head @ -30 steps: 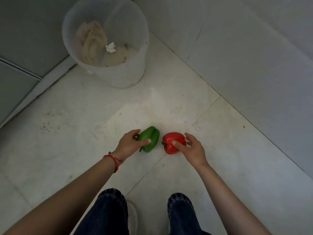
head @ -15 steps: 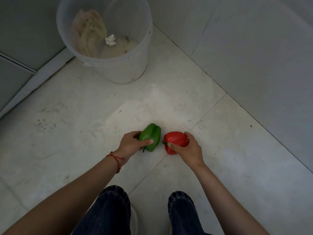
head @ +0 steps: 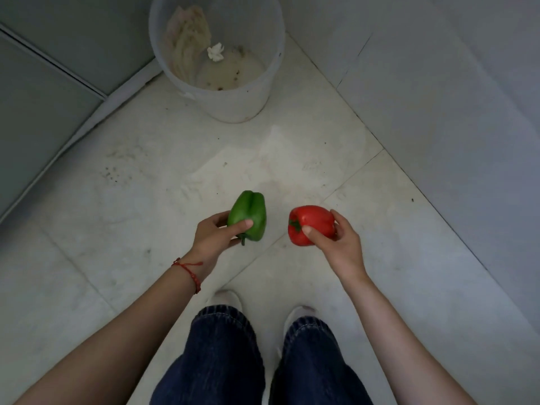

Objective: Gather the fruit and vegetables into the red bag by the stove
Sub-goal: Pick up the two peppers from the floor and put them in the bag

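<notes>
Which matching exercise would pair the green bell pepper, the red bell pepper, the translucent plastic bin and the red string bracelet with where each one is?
Things:
1. green bell pepper
2. red bell pepper
3. translucent plastic bin
4. red string bracelet

Places:
A. on the floor in the corner
B. held in the right hand
C. around the left wrist
D. held in the left hand

Pairs: 1-D, 2-B, 3-A, 4-C
</notes>
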`<state>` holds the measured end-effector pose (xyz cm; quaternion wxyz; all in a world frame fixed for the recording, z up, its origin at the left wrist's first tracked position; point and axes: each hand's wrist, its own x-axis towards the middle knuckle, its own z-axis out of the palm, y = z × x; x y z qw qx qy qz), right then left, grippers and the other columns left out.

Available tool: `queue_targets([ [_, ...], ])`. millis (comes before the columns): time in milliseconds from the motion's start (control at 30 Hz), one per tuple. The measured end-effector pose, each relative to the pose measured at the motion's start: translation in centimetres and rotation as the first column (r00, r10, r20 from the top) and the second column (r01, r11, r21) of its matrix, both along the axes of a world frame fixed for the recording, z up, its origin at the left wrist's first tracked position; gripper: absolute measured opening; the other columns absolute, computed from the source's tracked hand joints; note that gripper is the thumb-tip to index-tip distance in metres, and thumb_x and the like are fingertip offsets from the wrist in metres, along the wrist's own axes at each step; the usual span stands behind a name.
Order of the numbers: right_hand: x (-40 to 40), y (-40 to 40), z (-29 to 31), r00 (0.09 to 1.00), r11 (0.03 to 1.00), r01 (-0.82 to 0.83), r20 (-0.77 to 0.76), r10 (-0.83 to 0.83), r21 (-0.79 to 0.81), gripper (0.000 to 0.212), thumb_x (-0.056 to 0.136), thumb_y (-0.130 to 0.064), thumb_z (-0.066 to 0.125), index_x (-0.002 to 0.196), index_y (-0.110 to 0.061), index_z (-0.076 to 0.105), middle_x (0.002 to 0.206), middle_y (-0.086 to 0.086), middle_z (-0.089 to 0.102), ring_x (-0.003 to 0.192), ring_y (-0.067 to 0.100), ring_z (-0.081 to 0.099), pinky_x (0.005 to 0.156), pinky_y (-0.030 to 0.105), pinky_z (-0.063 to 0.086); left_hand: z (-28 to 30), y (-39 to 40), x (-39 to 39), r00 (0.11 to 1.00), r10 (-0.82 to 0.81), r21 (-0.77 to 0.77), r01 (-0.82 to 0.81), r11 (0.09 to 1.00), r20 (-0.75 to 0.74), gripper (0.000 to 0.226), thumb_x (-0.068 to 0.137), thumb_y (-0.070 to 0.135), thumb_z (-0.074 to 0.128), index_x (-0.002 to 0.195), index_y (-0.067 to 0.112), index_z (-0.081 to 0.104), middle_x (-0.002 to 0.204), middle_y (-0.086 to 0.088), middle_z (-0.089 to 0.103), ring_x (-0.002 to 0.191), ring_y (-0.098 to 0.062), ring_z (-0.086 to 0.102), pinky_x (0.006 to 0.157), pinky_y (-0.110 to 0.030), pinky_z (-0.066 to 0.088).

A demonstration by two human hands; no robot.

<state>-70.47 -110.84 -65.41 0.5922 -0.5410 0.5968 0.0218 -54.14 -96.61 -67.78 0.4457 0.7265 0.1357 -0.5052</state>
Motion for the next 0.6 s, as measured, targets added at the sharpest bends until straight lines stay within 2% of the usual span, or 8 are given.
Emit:
queue_targets([
  [200,-0.1,1.4,6.5,1.0,1.0,0.008,0.023,-0.009,0.029,0.08,0.069,-0.027,0.079,0.138,-0.02,0.038,0.132,0.005,0.052,0.114,0.018,0.054,0.103,0.035,0.042,7.0,2.0,-0.8,0.99,0.135,-0.001,-0.135,0.991,-0.031,0.043,0.075,0.012,0.071,0.114,-0.002,0.058,0.092,-0.01,0.065,0.079,-0.017,0.063,0.079,-0.032,0.056],
  [533,0.1,2.2,19.2,0.998,0.999,0.021,0.064,-0.024,0.04,0.079,0.068,-0.022,0.08,0.136,-0.016,0.04,0.13,0.007,0.054,0.113,0.018,0.057,0.098,0.03,0.044,20.5,2.5,-1.2,0.983,0.183,-0.017,-0.182,0.983,0.01,0.055,0.07,0.015,0.076,0.119,0.0,0.055,0.116,-0.017,0.063,0.094,-0.024,0.065,0.08,-0.033,0.057],
  [600,0.1,2.1,22.0,0.998,0.999,0.028,0.058,-0.029,0.03,0.08,0.067,-0.023,0.08,0.136,-0.016,0.041,0.13,0.007,0.055,0.113,0.018,0.057,0.1,0.032,0.044,23.6,2.6,-1.7,0.986,0.169,-0.023,-0.168,0.985,0.001,0.058,0.069,0.015,0.077,0.12,0.001,0.054,0.117,-0.016,0.063,0.097,-0.025,0.066,0.078,-0.031,0.058],
])
